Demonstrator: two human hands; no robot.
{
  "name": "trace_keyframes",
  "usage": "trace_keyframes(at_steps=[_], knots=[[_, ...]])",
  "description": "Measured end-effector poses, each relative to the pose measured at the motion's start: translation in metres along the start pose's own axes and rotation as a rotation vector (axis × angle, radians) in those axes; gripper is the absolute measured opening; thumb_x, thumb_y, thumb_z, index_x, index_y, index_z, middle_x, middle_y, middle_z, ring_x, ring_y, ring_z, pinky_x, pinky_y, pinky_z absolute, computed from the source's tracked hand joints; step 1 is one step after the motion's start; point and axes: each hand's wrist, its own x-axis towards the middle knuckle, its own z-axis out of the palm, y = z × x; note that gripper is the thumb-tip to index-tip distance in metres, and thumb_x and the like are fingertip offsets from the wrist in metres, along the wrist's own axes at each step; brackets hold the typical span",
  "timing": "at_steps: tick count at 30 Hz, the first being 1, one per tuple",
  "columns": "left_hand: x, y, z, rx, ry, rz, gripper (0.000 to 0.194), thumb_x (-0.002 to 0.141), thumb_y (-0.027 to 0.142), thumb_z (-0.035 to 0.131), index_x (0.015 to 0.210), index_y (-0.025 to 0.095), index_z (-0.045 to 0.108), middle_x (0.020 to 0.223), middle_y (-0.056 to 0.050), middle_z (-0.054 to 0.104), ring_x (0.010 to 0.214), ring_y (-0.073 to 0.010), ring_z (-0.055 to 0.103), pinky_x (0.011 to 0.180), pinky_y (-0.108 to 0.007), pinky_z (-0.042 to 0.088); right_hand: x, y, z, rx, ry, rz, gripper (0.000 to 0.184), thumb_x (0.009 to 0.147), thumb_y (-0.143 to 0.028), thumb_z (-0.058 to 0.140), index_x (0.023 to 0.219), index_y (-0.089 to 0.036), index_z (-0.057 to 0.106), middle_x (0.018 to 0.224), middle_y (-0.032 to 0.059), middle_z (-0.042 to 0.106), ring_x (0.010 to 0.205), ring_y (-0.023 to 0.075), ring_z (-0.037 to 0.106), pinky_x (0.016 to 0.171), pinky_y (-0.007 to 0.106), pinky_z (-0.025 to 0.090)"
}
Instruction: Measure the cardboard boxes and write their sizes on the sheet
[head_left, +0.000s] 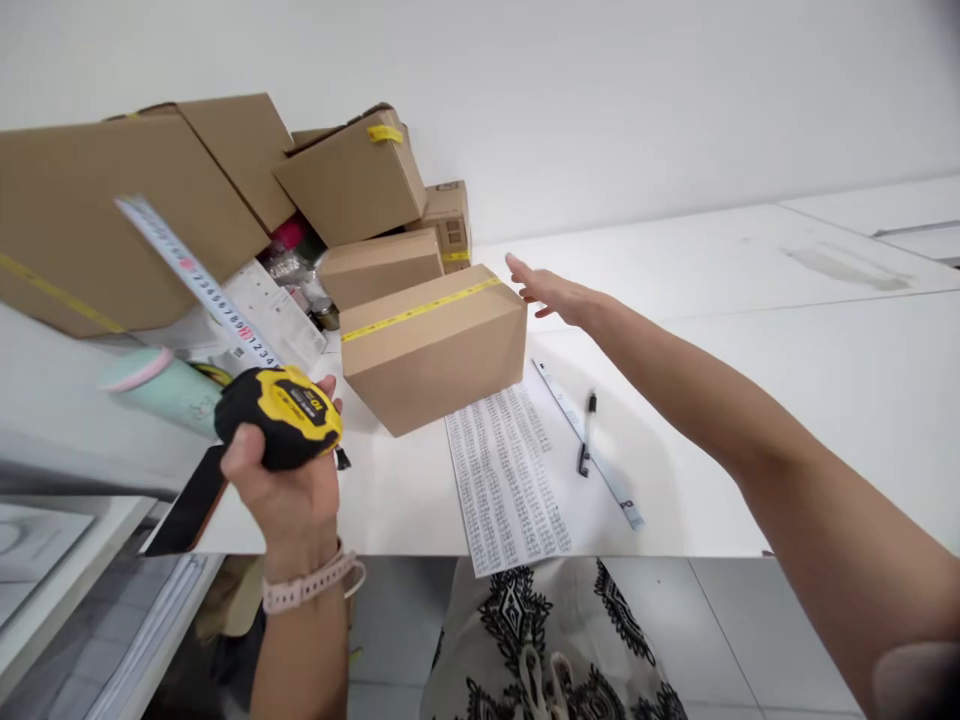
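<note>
Two bare hands work over a white table (750, 330). The left hand (281, 480) is wrapped tight around a yellow and black tape measure (289, 415), fingers closed on its case. From that grip the tape blade (199, 280) runs up and away to the left, unsupported in the air. The right hand (551, 290) is stretched far forward with fingers spread and flat, holding nothing; its fingertips lie at the far right corner of a closed cardboard box (431, 345), touching it or just short of it, which cannot be told.

That box sits just ahead and to the right of the tape grip, with yellow tape along its top. Beyond it, more cardboard boxes (352, 180) lean in a loose heap against a plain white wall (600, 90).

Judging from this, the extended blade could buckle or snap back, since nothing holds its free end. The leaning boxes could also slide if the front box is nudged.

Right of the box lie a printed sheet of numbers (510, 480), a black pen (586, 435) and a steel ruler (585, 445). A mint-green cup (169, 390) rests left of the grip. Grey floor tiles show below the table edge.
</note>
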Motion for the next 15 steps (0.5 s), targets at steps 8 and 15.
trace_keyframes(at_steps=[8,15], knots=[[0.017,-0.013,-0.011,-0.208,-0.101,-0.048,0.047,0.064,0.054,0.068,0.101,0.027,0.071,0.104,-0.002,0.069,0.097,-0.0268,0.063,0.084,-0.044,0.056,-0.044,0.0,0.024,0.201,-0.206,-0.268,0.061,0.085,-0.06,0.06,0.134,-0.024,0.055,0.142,0.0096,0.057,0.128,0.0303,0.054,0.111,0.051,0.043],[0.005,-0.035,-0.022,-0.114,-0.169,-0.146,0.045,0.066,0.048,0.069,0.106,0.029,0.07,0.115,-0.002,0.068,0.105,-0.0279,0.062,0.092,-0.046,0.053,-0.078,0.066,0.061,0.165,0.071,-0.512,0.078,0.089,-0.06,0.054,0.154,-0.029,0.025,0.158,0.009,0.037,0.142,0.0274,0.038,0.116,0.047,0.036]])
